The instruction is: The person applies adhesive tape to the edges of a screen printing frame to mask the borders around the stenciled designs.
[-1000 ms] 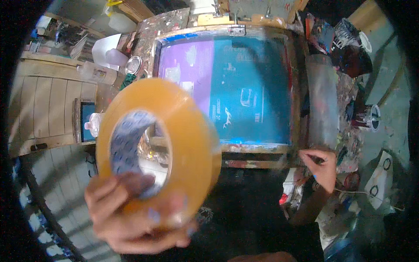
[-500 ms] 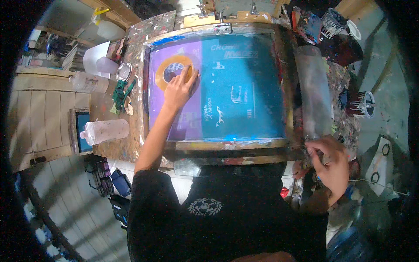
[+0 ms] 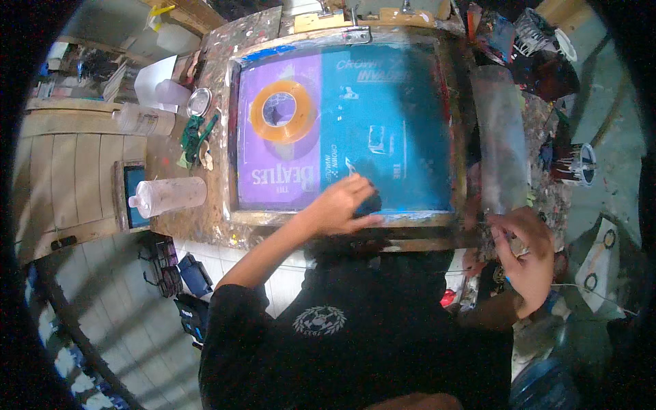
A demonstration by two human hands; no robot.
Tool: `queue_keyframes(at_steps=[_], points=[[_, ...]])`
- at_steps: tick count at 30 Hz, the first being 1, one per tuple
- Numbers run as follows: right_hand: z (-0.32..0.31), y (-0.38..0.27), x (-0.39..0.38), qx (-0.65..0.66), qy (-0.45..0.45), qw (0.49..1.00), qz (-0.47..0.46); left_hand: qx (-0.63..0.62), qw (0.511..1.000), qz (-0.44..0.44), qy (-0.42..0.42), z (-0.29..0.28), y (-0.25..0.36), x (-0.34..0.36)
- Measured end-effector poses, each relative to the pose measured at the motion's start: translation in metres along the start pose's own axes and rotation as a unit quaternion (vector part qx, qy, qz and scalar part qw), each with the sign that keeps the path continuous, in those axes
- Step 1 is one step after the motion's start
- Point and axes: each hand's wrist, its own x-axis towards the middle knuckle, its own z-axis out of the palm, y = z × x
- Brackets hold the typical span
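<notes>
A printing screen (image 3: 386, 140) in a wooden frame lies before me, its mesh part purple, part teal. On the purple part rests a roll of amber packing tape (image 3: 295, 132), apart from both hands. My left hand (image 3: 342, 205) is over the frame's near edge, thumb apart from loosely bent fingers, with nothing seen in it. Beyond the frame's near right corner, my right hand (image 3: 526, 249) pinches what looks like the end of a clear tape strip, mostly too transparent to follow. A translucent sheet (image 3: 502, 143) lies along the right side, its near end by my right fingertips.
At the left stand a cloudy plastic bottle (image 3: 171, 195) and another bottle (image 3: 143, 119), with a green rag (image 3: 193, 137) and a round lid (image 3: 199, 102) nearby. Paint-smeared tubs (image 3: 574, 164) sit at the right. A metal hinge clamp (image 3: 356, 35) holds the frame's far edge.
My left hand has let go of the tape roll and moved right and nearer to me, to the frame's near edge. The roll stays on the screen. My right hand keeps its pinch.
</notes>
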Motion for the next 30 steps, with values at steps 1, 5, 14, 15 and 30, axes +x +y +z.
queue_keyframes(at_steps=[1,5,14,15,30], points=[[0.001,0.004,-0.001,-0.005,-0.010,1.000,0.007,0.002,1.000,-0.005,0.000,0.006,0.004,0.002],[-0.001,-0.004,0.005,0.009,-0.022,1.000,-0.008,-0.033,0.997,0.046,-0.049,0.026,0.010,0.018],[0.008,-0.032,0.042,-0.012,-0.136,0.987,-0.082,-0.182,0.976,0.080,0.094,-0.051,0.060,0.048],[0.015,-0.037,0.049,0.005,-0.126,0.986,-0.110,-0.209,0.974,0.068,0.051,-0.049,0.079,0.052],[0.115,0.027,0.027,0.394,-0.135,0.871,0.260,-0.464,0.807,-0.344,0.126,-0.018,0.046,-0.022]])
